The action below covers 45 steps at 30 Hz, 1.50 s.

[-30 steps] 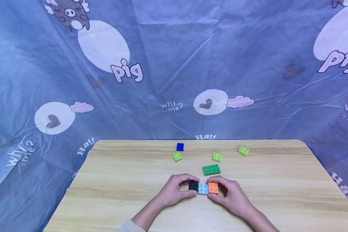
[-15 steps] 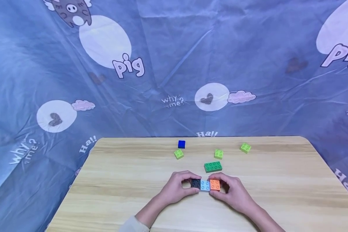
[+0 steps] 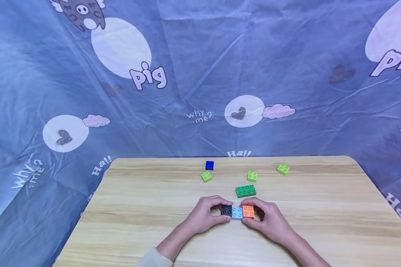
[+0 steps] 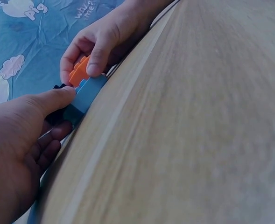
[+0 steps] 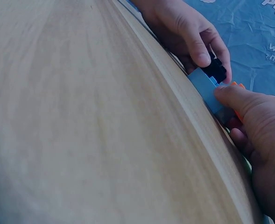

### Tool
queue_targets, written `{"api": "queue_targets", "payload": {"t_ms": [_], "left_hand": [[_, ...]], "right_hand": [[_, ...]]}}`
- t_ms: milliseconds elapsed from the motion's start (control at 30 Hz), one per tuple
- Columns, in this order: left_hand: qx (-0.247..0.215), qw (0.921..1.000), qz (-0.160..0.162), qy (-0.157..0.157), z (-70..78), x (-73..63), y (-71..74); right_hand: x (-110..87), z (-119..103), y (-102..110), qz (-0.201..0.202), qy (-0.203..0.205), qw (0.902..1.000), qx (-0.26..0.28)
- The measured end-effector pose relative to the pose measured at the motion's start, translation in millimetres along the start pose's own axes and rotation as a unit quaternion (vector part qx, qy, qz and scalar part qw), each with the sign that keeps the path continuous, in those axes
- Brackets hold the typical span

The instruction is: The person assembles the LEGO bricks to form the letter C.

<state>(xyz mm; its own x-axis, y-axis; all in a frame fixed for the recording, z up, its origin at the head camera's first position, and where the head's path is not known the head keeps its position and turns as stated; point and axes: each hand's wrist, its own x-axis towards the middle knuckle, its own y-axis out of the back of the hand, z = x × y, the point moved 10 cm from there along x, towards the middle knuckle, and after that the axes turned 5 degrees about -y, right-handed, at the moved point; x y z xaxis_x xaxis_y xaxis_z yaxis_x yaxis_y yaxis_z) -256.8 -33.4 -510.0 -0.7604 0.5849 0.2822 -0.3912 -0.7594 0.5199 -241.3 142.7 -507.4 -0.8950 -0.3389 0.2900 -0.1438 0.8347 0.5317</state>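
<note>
Head view: L hand (image 3: 205,215) has thumb + fingertips in a part-closed pinch on the black brick (image 3: 226,210), R hand (image 3: 270,222) pinches the orange brick (image 3: 248,211) same way, lt blue brick (image 3: 237,213) btwn them. Wrist views add side-on height: black + orange sit higher than the lt blue, which seems to run under both, tho fingers hide the joins. Head view alone gets 3 lime bricks (image 3: 252,176) + dark blue brick (image 3: 209,165) twd table's (image 3: 137,193) far edge; green brick (image 3: 245,191) lies just beyond the hands.
</note>
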Motion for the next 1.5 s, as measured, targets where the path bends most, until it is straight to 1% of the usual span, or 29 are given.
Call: {"api": "queue_targets", "payload": {"t_ms": [133,200,233,300,333,367,400,467,533,600,633,700,767,833,900,1067,1133,1233,1367,1500], "left_hand": [[-0.001,0.9997,-0.024,0.008,-3.0,-1.9,-3.6],[0.007,0.999,-0.044,-0.002,-3.9,-3.5,-4.3],[0.003,0.9987,-0.05,-0.009,-5.0,-4.1,-3.6],[-0.013,0.9985,-0.047,-0.024,-7.3,-4.2,1.7],[-0.02,0.9987,-0.036,-0.029,-9.5,-3.7,6.5],[-0.026,0.9988,-0.019,-0.036,-11.7,-2.7,12.9],[-0.031,0.9987,0.007,-0.04,-14.9,-1.3,20.7],[-0.037,0.9958,0.074,-0.039,-22.4,0.8,39.0],[-0.035,0.9892,0.139,-0.03,-31.5,2.1,57.7],[-0.036,0.9799,0.196,-0.013,-41.8,2.9,74.9],[-0.037,0.9754,0.217,-0.002,-47.0,3.6,82.3],[-0.037,0.9681,0.247,0.018,-58.0,5.7,94.3],[-0.029,0.9645,0.259,0.041,-67.3,8.1,102.2],[-0.02,0.9658,0.252,0.056,-73.9,11.5,105.6],[-0.004,0.9695,0.236,0.066,-76.8,14.7,106.2],[0.038,0.9777,0.198,0.061,-75.2,23.3,103.4],[0.04,0.9797,0.186,0.062,-75.0,25.6,101.5],[0.048,0.9815,0.17,0.073,-76.3,25.7,99.7],[0.061,0.9815,0.162,0.081,-78.0,23.4,99.8],[0.054,0.9831,0.158,0.074,-78.3,24.7,97.0]], "right_hand": [[-1.0,2,-2,-0.003,-0.008,1.0,0.003],[-1.5,3,-3,-0.005,-0.011,0.9999,0.005],[-1.7,3,-3,-0.005,-0.012,0.9999,0.005],[-1.6,2,-3,-0.005,-0.012,0.9999,0.004],[-1.4,2,-3,-0.005,-0.012,0.9999,0.003],[-1.0,3,-3,-0.004,-0.012,0.9999,0.001],[-0.7,3,-2,-0.002,-0.011,0.9999,0.0],[0.1,3,-1,-0.001,-0.01,0.9999,-0.003],[0.6,3,0,0.0,-0.009,0.9999,-0.005],[1.0,3,0,-0.001,-0.01,0.9999,-0.005],[1.1,3,0,-0.002,-0.01,0.9999,-0.004],[1.2,3,1,-0.003,-0.011,0.9999,-0.002],[1.1,3,0,-0.004,-0.011,0.9999,0.001],[1.0,3,0,-0.006,-0.011,0.9999,0.004],[0.8,3,0,-0.007,-0.01,0.9999,0.005],[0.2,3,2,-0.001,-0.008,1.0,-0.003],[0.1,3,3,0.0,-0.012,0.9999,-0.004],[1.8,3,2,-0.006,-0.017,0.9998,-0.002],[4.0,4,-1,-0.018,-0.022,0.9996,0.005],[2.4,6,0,-0.015,-0.027,0.9995,0.005]]}}
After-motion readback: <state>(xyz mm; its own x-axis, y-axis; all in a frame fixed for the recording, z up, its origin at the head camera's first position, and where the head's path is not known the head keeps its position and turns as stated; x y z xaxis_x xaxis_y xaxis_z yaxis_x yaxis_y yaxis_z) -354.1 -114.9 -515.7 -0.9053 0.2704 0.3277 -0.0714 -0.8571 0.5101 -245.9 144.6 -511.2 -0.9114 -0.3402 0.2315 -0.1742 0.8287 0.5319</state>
